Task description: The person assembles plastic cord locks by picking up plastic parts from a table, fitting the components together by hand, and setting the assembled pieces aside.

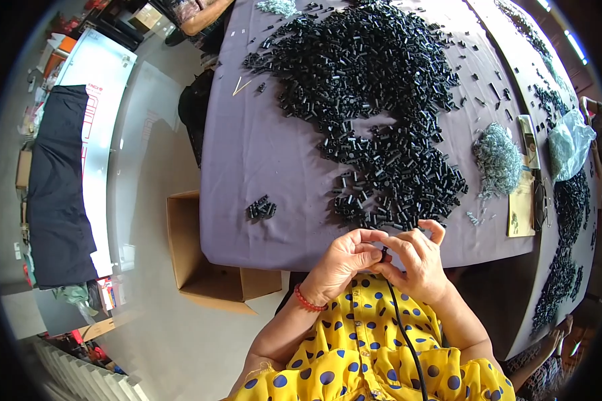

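My left hand (344, 264), with a red bead bracelet (309, 299) at the wrist, is just off the table's front edge, its thumb and fingertips pinched on a small black tubular part (384, 253). From the other side my right hand (416, 262) closes on the same part, its fingertips partly hiding it. A black cord (408, 341) runs down from below my hands over the yellow dotted shirt; whether it joins the part I cannot tell. Just beyond my hands spreads a large heap of short black tubular parts (374, 80). A few more black parts (261, 208) form a small group to the left.
A mauve cloth covers the table (267, 160). To the right are a pile of small clear pieces (498, 160), a yellowish card (522, 207), glasses (540, 204) and a plastic bag (570, 144). An open cardboard box (201, 267) stands under the left corner. Other people's arms show at the edges.
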Motion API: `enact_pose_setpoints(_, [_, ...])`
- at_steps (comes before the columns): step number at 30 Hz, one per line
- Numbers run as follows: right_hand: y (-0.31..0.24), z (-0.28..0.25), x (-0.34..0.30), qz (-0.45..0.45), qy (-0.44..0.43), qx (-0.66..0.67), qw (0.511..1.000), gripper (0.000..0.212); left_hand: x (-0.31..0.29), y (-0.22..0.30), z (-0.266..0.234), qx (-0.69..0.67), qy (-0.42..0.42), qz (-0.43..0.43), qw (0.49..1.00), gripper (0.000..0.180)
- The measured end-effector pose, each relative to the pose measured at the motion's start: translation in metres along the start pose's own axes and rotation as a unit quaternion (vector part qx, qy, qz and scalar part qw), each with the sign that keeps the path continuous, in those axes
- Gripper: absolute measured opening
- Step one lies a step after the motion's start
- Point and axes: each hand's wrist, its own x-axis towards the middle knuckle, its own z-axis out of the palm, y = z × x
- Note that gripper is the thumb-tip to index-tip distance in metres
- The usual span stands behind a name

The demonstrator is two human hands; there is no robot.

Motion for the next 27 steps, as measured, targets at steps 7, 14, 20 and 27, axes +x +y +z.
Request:
enact_pose_setpoints(7, [0.0, 0.004, -0.001, -0.045, 0.009, 0.004, 0.999, 0.042, 0.002, -0.01, -0.014, -0.058, -0.024, -0.029, 0.998, 0.035])
enact_pose_setpoints(14, [-0.002, 0.006, -0.004, -0.041, 0.012, -0.013, 0.999, 0.041, -0.001, -0.007, -0.009, -0.054, -0.029, -0.027, 0.998, 0.039])
enact_pose_setpoints(20, [-0.007, 0.002, -0.001, -0.033, -0.002, -0.026, 0.999, 0.045, -0.002, -0.005, -0.006, -0.029, -0.047, -0.017, 0.998, 0.041])
enact_pose_setpoints(27, [-0.007, 0.005, -0.008, -0.053, 0.009, -0.029, 0.998, 0.04, 0.0, -0.013, -0.01, -0.048, -0.059, -0.013, 0.997, 0.042])
